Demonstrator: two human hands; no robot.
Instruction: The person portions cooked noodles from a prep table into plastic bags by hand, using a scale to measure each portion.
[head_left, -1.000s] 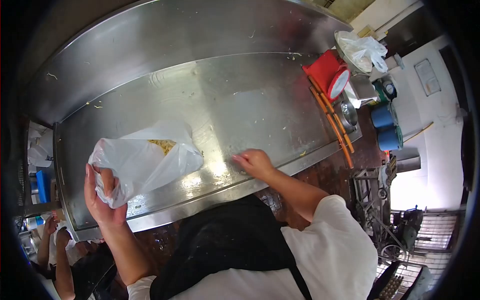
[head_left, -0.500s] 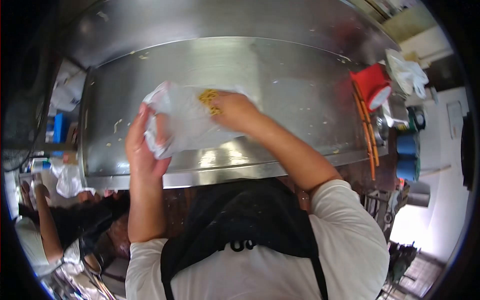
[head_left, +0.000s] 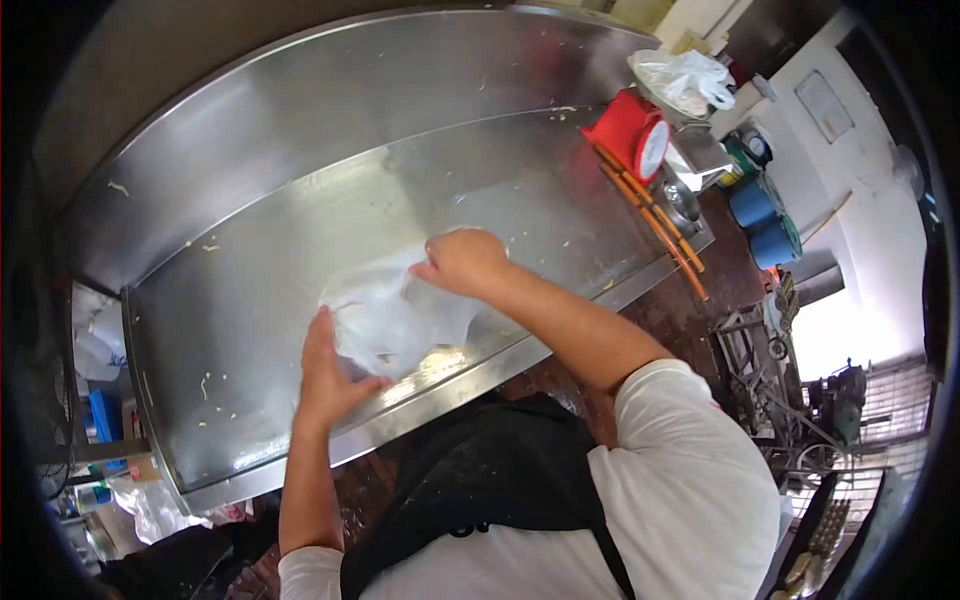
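Observation:
A translucent white plastic bag (head_left: pixel 378 325) lies crumpled on the steel worktop (head_left: pixel 270 390) in front of me. My right hand (head_left: pixel 465 262) is closed on its upper right part, with a flap of film hanging below the fingers. At the bag's lower left, my left hand (head_left: pixel 332 368) is spread, thumb apart from the fingers, its tips touching or very close to the film. What the bag holds, if anything, cannot be made out through the plastic.
At the right end stand a red scale (head_left: pixel 625 130) with a white dial, brown sticks (head_left: pixel 655 225) and a metal bowl (head_left: pixel 678 205). Blue drums (head_left: pixel 765 220) are beyond. Pale scraps dot the steel. A raised steel wall (head_left: pixel 330 100) backs the worktop.
My view has turned to the right. The yellow noodles at my right hand are out of sight, and that hand now grips the bag. My left hand's fingers have come out of the bag.

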